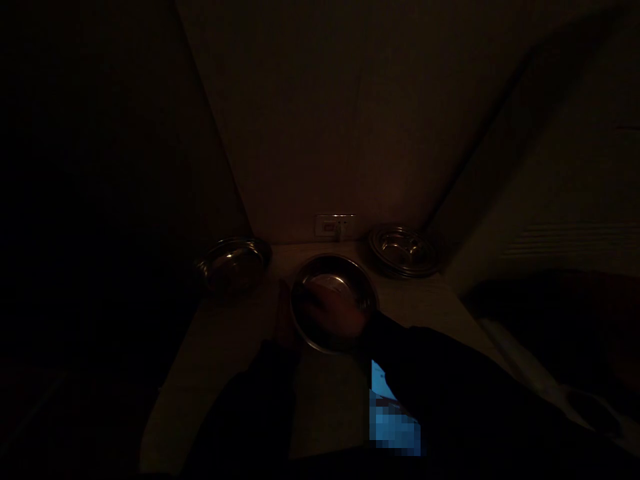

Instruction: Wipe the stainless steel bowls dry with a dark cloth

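In the head view a round steel bowl (pixel 311 342) stands in the middle of a wooden table, with a faint shine on its inner wall. My right hand (pixel 340 313) reaches down inside it from the right, fingers bent toward the left wall. A dark patch lies by those fingers; whether it is a cloth or only shadow is too dim to see. Along the bowl's outer left side rests my left hand (pixel 285 317), close against the rim. Its fingers are barely visible in the dark. Both sleeves are dark.
Another shiny metal bowl (pixel 235 263) sits at the table's back left. At the back right is a stack of metal divided plates (pixel 403 252). A wall socket (pixel 327 227) with a plug is behind. A lit, blurred screen (pixel 381 380) glows below my right forearm.
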A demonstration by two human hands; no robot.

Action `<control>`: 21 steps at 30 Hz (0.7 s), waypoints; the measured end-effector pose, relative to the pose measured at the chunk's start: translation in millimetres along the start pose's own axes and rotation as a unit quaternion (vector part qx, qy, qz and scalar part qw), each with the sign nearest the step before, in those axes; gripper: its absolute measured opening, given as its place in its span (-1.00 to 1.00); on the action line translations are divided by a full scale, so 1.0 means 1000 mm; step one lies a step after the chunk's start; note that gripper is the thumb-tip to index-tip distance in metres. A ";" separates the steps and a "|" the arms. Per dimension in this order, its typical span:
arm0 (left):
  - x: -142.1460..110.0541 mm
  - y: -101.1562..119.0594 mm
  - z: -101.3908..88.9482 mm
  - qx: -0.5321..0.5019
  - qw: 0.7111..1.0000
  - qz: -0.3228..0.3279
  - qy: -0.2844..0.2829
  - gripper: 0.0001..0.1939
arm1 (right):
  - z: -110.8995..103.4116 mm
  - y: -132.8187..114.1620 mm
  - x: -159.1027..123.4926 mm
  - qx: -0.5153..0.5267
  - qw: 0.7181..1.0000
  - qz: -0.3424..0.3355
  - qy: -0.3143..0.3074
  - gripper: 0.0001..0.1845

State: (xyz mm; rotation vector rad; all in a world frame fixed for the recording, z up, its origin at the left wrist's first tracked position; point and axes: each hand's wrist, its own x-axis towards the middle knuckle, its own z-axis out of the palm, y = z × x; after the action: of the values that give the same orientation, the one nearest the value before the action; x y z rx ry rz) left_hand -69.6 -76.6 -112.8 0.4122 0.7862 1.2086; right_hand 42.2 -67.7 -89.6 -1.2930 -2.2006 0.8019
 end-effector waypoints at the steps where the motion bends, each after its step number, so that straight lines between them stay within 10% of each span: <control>1: -0.001 0.000 0.002 -0.004 1.000 -0.008 0.003 -0.37 | 0.000 0.003 0.006 0.012 0.999 0.024 0.044 -0.65; 7: 0.000 -0.002 0.012 -0.080 0.995 -0.060 -0.001 -0.40 | 0.008 0.006 0.024 0.052 0.969 0.106 0.217 -0.59; 12: 0.005 0.001 0.015 -0.108 0.991 0.056 0.059 -0.57 | 0.011 -0.014 0.011 0.037 0.986 0.026 0.159 -0.68; 21: 0.009 -0.005 0.012 -0.081 0.995 -0.027 0.047 -0.55 | -0.019 0.005 0.030 -0.010 0.986 0.041 0.161 -0.65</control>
State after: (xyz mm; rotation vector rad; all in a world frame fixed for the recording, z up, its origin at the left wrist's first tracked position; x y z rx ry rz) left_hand -56.3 -68.8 -111.2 0.2018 0.7683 1.2368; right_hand 44.5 -34.6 -76.5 -1.4195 -1.9152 0.5558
